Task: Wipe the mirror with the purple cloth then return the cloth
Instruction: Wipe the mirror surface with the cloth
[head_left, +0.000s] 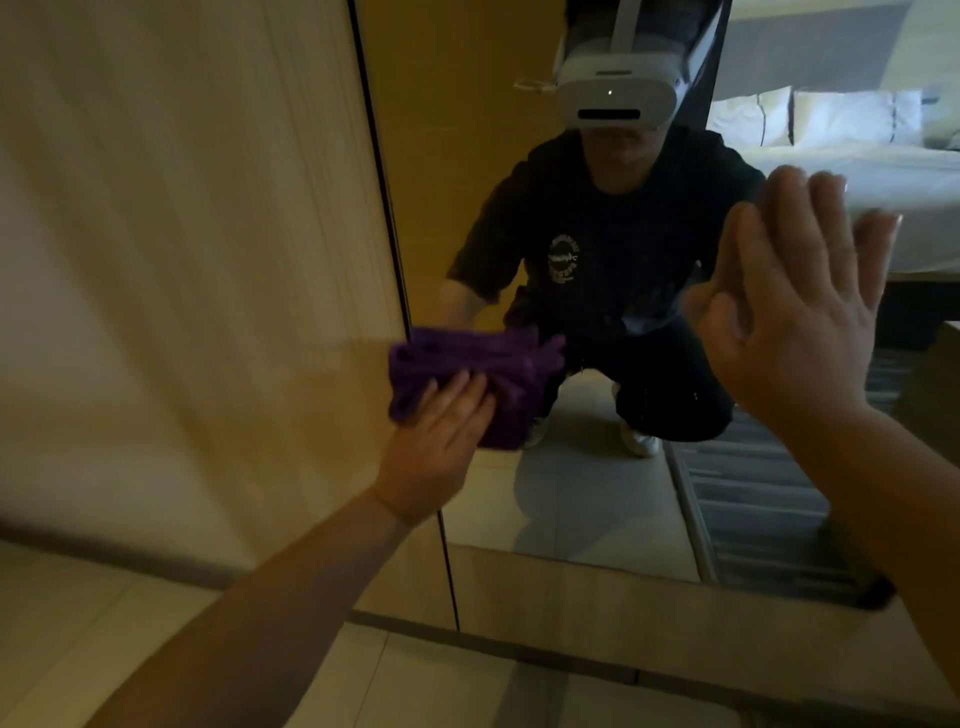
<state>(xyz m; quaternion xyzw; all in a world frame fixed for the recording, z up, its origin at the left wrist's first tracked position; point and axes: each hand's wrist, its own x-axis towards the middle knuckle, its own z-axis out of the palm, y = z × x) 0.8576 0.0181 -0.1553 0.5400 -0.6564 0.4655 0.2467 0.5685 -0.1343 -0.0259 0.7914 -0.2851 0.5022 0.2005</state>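
Against the lower left corner of the mirror (597, 493), at its dark frame edge: one purple cloth (467, 374), bunched, pressed flat to the glass.

Left hand (436, 447): fingers extended over the cloth, palm pushing it on the glass; not curled round it.

Right hand (795, 312): open, fingers spread, empty, held up at the glass; whether it touches I cannot tell.

Step in hand, as I judge it: wiping, near the bottom left of the glass. Next move calls for sweeping the cloth across the unwiped pane with even pressure, then carrying it back to its place, which is not in view.

Reflected items: myself crouching, white headset (618, 98), dark shirt (613, 244), a bed with pillows (831, 119).

Writing: round white emblem on the shirt, lettering reversed and too blurred to read. No brand legible elsewhere.
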